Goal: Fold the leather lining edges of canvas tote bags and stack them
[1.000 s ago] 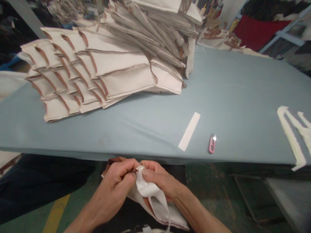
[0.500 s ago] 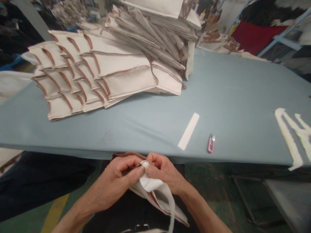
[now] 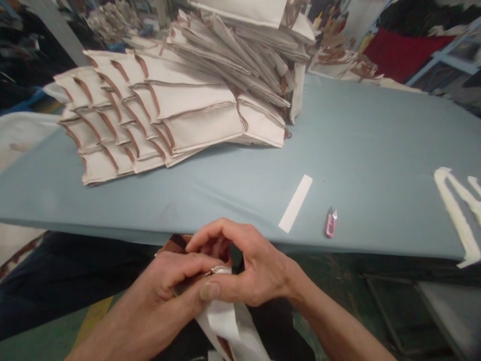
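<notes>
As my left hand (image 3: 161, 286) and right hand (image 3: 251, 271) clamp together on a canvas bag (image 3: 221, 321), pink thread snips (image 3: 330, 222) on the counter (image 3: 376, 150)

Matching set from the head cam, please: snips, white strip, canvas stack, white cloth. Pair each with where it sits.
Things:
1. snips
2. white strip
3. canvas stack
4. white cloth

Places:
A. held by the left hand and right hand
B. on the table, right of the strip
C. on the table, left of the snips
D. piled toward the table's far left

Pairs: 1-B, 2-C, 3-D, 4-A
</notes>
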A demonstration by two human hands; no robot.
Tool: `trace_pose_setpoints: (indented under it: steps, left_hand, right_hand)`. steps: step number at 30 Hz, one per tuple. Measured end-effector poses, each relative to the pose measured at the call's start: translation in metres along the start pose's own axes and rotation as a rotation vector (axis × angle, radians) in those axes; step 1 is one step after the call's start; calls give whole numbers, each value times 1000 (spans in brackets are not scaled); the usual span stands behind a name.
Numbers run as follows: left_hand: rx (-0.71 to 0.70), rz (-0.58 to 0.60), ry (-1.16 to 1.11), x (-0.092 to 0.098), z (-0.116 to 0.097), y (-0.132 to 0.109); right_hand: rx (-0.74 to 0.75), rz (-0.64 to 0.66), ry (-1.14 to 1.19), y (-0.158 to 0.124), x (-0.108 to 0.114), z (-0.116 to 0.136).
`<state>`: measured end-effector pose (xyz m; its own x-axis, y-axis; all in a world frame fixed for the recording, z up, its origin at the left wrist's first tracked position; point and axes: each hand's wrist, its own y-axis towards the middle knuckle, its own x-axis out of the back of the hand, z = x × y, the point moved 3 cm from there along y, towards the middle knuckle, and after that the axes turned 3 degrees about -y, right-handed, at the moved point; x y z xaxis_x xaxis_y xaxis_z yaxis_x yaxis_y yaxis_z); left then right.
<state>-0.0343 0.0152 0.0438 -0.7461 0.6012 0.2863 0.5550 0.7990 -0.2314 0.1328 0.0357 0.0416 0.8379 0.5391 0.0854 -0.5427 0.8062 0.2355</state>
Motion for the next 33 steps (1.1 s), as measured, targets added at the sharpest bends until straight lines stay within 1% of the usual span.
trace_pose_setpoints:
  steps: [3,7,10,13,16,19,22,25,29,33]
  left_hand:
    - [54,68,-1,2,5,-5]
    - [76,146,20,3,8,-2]
    - [88,138,83,2,9,2]
    - [78,87,134,2,10,3]
    - [42,47,158,1,10,2]
    - [21,19,179,0,14,3]
    - [-30,2,197,-4,19,5]
    - [-138,-12,251,-7,23,7]
    - [-322,-56,344,-7,27,5]
    - [-435,16,440,-8,34,3]
  right_hand:
    - [-126,114,-172,1,10,-4]
    - [-310,247,-447,-4,22,-5]
    - [-393,334,-566,-7,24,-2]
    - [-392,391,-562,-7,21,2]
    - [-358,340,-514,-6,20,4]
    - [-329,260,-547,-4,18,1]
    - [-324,228,-539,-6,15,-4]
    - [-327,199,-513,-9,15,-8]
    - [-332,140,-440,-15,19,-11]
    - [-395,145,-230,-20,20,-13]
